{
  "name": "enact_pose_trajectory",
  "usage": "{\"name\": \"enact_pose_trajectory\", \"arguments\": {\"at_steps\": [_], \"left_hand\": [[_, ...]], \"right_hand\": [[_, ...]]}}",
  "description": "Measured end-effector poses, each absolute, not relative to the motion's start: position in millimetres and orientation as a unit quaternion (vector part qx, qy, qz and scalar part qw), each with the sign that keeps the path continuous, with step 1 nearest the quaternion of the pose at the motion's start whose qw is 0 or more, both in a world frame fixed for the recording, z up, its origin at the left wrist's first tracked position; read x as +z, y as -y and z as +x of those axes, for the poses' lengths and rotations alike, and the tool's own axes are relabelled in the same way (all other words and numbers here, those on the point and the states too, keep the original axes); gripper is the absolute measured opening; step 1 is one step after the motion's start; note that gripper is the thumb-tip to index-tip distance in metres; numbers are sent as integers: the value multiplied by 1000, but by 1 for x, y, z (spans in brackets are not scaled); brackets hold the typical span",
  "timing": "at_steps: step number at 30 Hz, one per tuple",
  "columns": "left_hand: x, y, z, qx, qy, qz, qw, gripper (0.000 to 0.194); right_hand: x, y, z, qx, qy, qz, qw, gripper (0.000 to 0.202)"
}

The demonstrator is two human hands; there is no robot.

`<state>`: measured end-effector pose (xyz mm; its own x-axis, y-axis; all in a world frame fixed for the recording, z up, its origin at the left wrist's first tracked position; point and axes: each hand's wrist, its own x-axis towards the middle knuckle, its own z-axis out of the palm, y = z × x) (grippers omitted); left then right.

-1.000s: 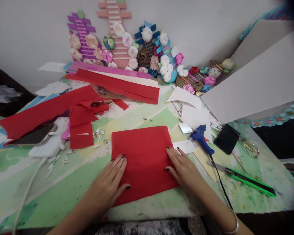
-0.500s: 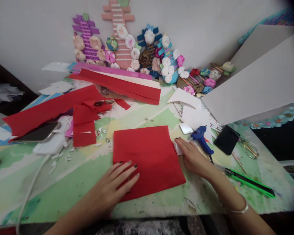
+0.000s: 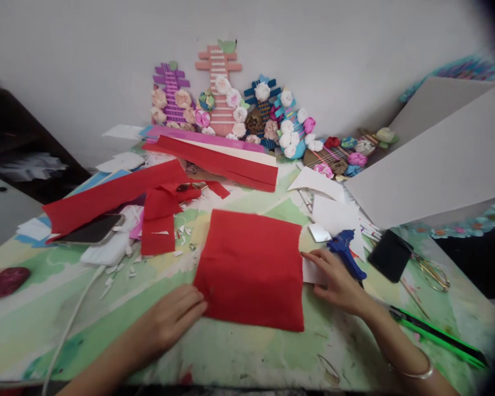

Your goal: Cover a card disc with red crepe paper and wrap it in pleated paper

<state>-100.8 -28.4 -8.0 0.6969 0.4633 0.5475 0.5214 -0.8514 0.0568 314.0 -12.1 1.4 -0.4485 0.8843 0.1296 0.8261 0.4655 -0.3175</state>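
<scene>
A folded square of red crepe paper [image 3: 251,267] lies flat on the green painted table [image 3: 119,308] in front of me. My left hand [image 3: 174,319] rests at the paper's lower left corner, fingers curled against its edge. My right hand [image 3: 334,278] lies flat just right of the red paper, fingertips on a small white paper piece [image 3: 309,269]. A blue glue gun [image 3: 346,253] lies right beside that hand.
Red paper strips [image 3: 115,190] and scraps, a phone [image 3: 93,231] and a white cable lie at left. Paper-flower crafts [image 3: 231,102] lean on the back wall. At right are grey cardboard sheets [image 3: 437,159], a black phone [image 3: 390,256], scissors [image 3: 431,272] and a green cutter [image 3: 437,335].
My left hand slid off the red paper to its lower left corner. The red paper shifted slightly. My right hand stays on the white piece at the right; the camera view tilted up.
</scene>
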Motion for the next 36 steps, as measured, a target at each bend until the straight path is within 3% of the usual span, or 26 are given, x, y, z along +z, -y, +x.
{"name": "enact_pose_trajectory", "arguments": {"at_steps": [3,7,11,15,18,21,24,27,29,33,36], "left_hand": [[4,10,-120,-338,355,-868,76,24],[27,-14,-123,-411,456,-774,152,16],[51,-34,-91,-434,425,-779,158,20],[73,-55,-54,-465,394,-782,128,29],[79,-73,-37,-502,397,-767,50,26],[76,-91,-25,-536,443,-708,-124,19],[74,-104,-18,-570,455,-630,-268,26],[75,-116,-11,-606,438,-592,-299,31],[74,-124,-6,-618,443,-584,-284,33],[64,-140,7,-604,482,-573,-273,61],[55,-143,15,-585,488,-508,-403,81]], "right_hand": [[4,12,304,72,820,-534,193,63],[10,1,281,-103,731,-607,294,56],[20,-17,258,-231,676,-633,297,48],[26,-26,248,-250,663,-630,319,49],[26,-27,248,-213,658,-650,315,48],[26,-29,250,-110,646,-659,369,51],[29,-33,244,135,592,-624,491,51],[29,-37,231,475,455,-500,563,41],[26,-37,222,626,368,-395,563,42],[10,-33,210,720,328,-357,497,42],[-3,-29,207,722,341,-370,475,44]]}}
